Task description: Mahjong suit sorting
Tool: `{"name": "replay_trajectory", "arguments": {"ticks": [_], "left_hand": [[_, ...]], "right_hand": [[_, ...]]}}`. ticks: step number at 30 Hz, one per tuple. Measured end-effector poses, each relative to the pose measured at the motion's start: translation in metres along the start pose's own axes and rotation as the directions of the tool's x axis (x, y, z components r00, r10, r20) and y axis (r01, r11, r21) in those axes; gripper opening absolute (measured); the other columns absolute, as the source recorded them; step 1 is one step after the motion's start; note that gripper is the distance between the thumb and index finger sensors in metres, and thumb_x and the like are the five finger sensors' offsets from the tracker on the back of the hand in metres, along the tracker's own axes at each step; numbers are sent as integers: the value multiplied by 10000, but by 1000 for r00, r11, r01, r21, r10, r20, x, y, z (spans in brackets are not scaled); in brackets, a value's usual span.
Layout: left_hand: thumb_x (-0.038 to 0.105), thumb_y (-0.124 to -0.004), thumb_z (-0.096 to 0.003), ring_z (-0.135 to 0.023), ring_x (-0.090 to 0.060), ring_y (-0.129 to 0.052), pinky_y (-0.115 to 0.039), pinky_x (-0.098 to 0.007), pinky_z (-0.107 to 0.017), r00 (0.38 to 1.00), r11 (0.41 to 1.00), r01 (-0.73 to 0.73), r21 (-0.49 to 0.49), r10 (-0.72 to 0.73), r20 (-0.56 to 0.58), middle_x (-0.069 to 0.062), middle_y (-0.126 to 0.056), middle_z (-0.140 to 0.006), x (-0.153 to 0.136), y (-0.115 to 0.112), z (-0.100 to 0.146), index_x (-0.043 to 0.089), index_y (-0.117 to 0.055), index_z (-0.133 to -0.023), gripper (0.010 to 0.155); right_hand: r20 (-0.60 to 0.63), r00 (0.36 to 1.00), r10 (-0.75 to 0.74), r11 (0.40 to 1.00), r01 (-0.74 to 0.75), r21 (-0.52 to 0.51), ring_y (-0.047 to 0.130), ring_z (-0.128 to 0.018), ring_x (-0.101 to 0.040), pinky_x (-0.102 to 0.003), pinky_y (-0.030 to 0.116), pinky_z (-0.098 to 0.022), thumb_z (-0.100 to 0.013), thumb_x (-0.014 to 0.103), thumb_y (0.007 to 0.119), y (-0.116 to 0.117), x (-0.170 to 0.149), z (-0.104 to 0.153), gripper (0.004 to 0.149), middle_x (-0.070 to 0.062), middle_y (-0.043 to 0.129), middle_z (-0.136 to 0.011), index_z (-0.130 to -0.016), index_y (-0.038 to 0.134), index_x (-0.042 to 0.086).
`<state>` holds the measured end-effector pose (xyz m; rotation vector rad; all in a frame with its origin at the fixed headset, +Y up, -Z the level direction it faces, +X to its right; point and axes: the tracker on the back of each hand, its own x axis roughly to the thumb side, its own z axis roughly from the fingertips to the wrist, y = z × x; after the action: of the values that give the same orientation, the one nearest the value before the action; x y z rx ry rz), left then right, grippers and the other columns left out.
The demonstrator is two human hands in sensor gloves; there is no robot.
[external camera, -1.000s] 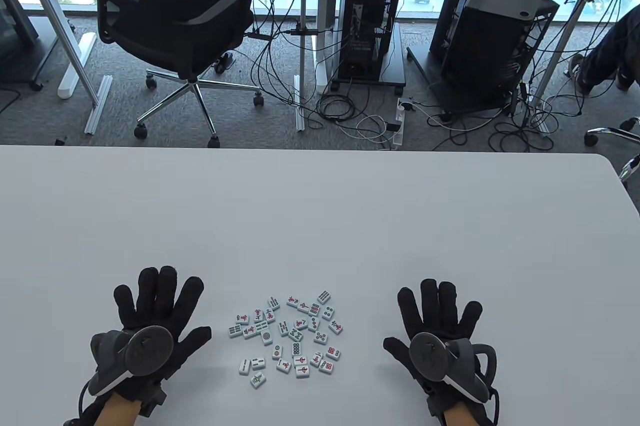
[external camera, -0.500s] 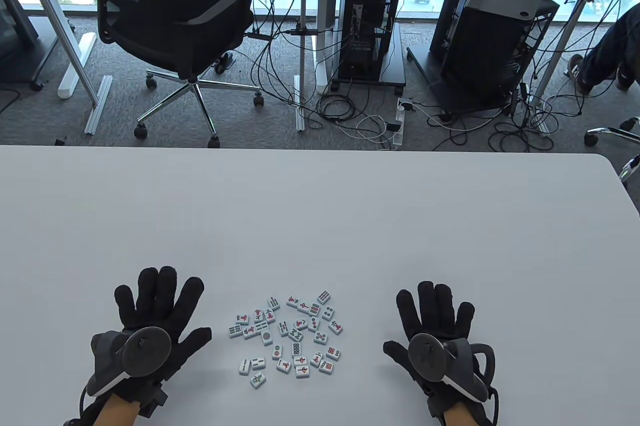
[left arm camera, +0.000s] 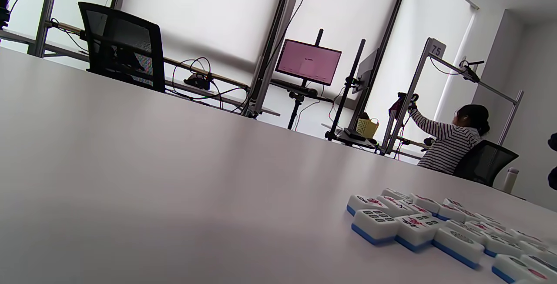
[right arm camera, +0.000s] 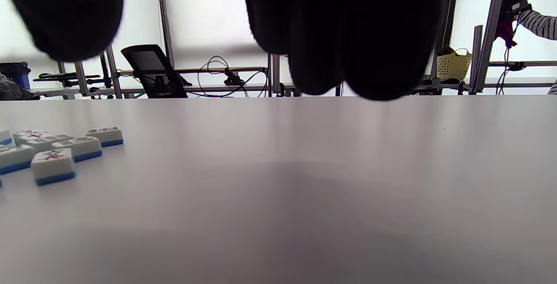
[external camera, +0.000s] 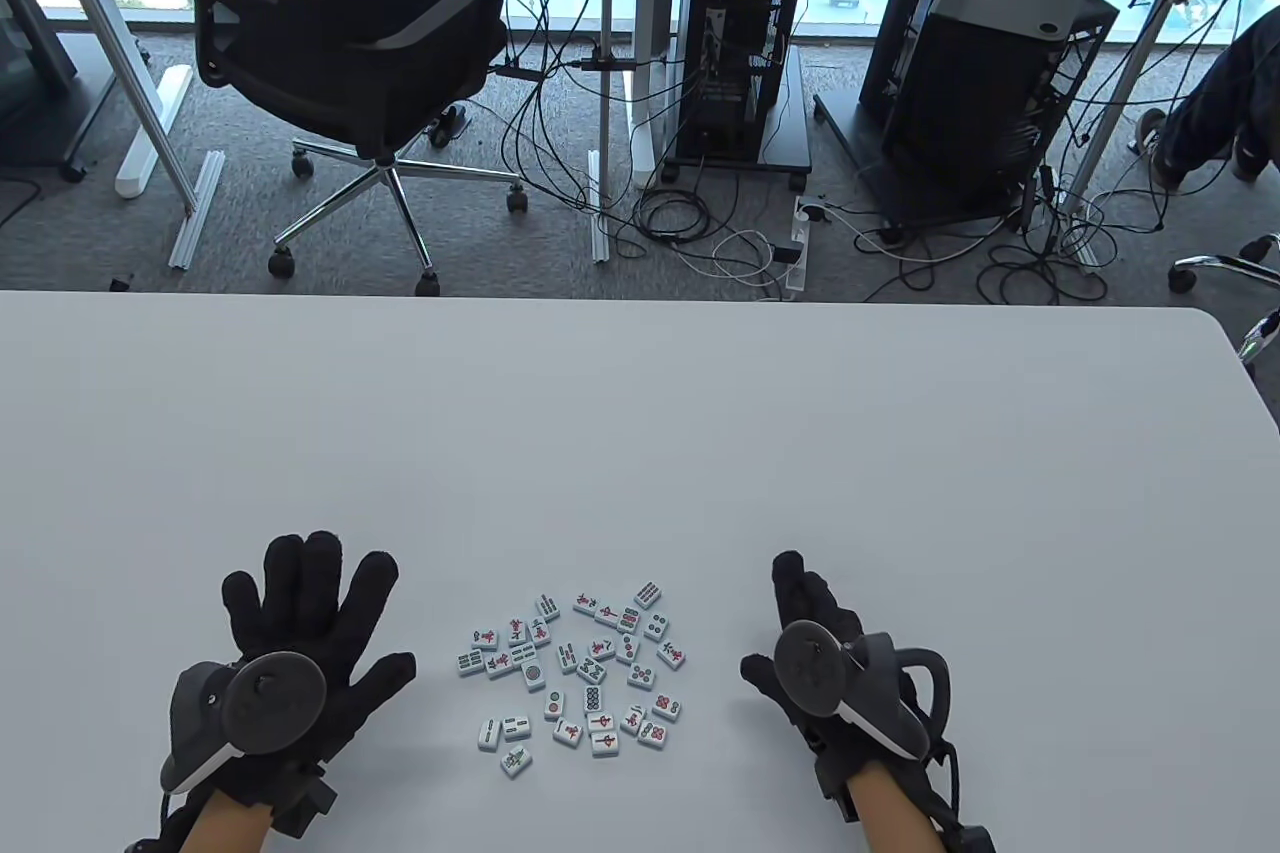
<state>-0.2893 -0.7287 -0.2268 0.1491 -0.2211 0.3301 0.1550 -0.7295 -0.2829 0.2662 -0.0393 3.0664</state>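
Several white mahjong tiles [external camera: 575, 668] with blue backs lie face up in a loose cluster on the white table [external camera: 640, 413], between my hands. My left hand [external camera: 305, 593] lies left of the cluster, palm down, fingers spread and straight, holding nothing. My right hand [external camera: 790, 613] is to the right of the tiles, tilted onto its edge with the fingers extended, a short gap from the nearest tile. In the left wrist view the tiles [left arm camera: 435, 227] sit at the lower right and no fingers show. The right wrist view has dark fingers [right arm camera: 348, 36] hanging above the table, tiles [right arm camera: 52, 149] at the left.
Beyond the table's far edge stand a black office chair [external camera: 350, 53], computer towers [external camera: 740, 33] and floor cables. A person in a striped shirt [left arm camera: 452, 140] sits at another desk in the background of the left wrist view.
My right hand has turned from flat and spread onto its edge and shifted left toward the tiles. My left hand has edged slightly forward. The tiles have not moved.
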Motion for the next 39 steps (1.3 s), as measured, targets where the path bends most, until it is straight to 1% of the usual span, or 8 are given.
{"name": "replay_trajectory", "arguments": {"ticks": [5,9,13,21,23,28,33,39], "left_hand": [[798,-527,-440,-1038,-122,264,155,-553,-673,1000,1000,-30,-1,30,6,204,185,-1086,0,0,0,487,-142,-1098,824],[798,-526,-442,-1038,-124,263,154,-554,-674,999,999,-45,1,45,14,202,185,-1086,0,-1,-1,486,-142,-1099,823],[797,-525,-442,-1038,-124,263,150,-555,-675,999,999,-53,-3,53,13,202,186,-1085,1,-1,-1,487,-143,-1099,822],[796,-526,-445,-1038,-118,263,147,-555,-677,997,997,-75,3,75,12,205,185,-1084,0,0,-1,484,-144,-1100,820],[796,-526,-445,-1037,-119,263,146,-555,-678,997,997,-77,5,77,13,203,186,-1084,0,0,-1,484,-143,-1100,821],[796,-526,-445,-1038,-124,260,145,-556,-679,997,997,-82,2,82,15,203,185,-1085,1,0,-1,484,-143,-1100,821],[796,-525,-446,-1036,-120,265,145,-556,-679,996,996,-85,7,85,17,206,193,-1078,1,0,-1,484,-141,-1100,820],[796,-525,-445,-1037,-122,262,143,-556,-680,996,996,-84,5,84,15,206,193,-1078,0,1,-1,485,-141,-1099,820]], "right_hand": [[-24,1000,-5,998,7,55,1006,-366,-225,-288,884,-183,-379,537,807,-2,34,-46,864,-128,921,-756,-1030,455,91],[-1,996,92,994,-91,65,986,-203,-170,-249,844,-80,-373,510,819,3,62,-75,768,-99,994,-570,-964,619,62],[11,987,160,980,-161,120,947,-82,-140,-239,822,-19,-374,478,828,16,86,-96,646,-73,1022,-415,-852,778,46],[38,965,259,942,-261,210,903,-19,-111,-239,800,13,-382,450,821,39,114,-114,538,-43,1010,-312,-740,882,53],[30,963,266,943,-267,201,898,-15,-105,-239,799,14,-388,439,803,39,115,-115,515,-36,1008,-302,-729,891,63],[17,961,277,943,-275,186,904,-34,-112,-246,805,-4,-392,431,807,38,107,-122,520,-42,1010,-316,-765,869,75],[17,976,216,942,-212,260,909,-55,-123,-253,808,-20,-382,468,811,32,107,-123,588,-57,1008,-343,-807,836,63],[65,956,288,894,-292,340,912,-67,-119,-251,812,-28,-374,436,843,46,117,-127,590,-53,1004,-361,-816,822,46]]}}
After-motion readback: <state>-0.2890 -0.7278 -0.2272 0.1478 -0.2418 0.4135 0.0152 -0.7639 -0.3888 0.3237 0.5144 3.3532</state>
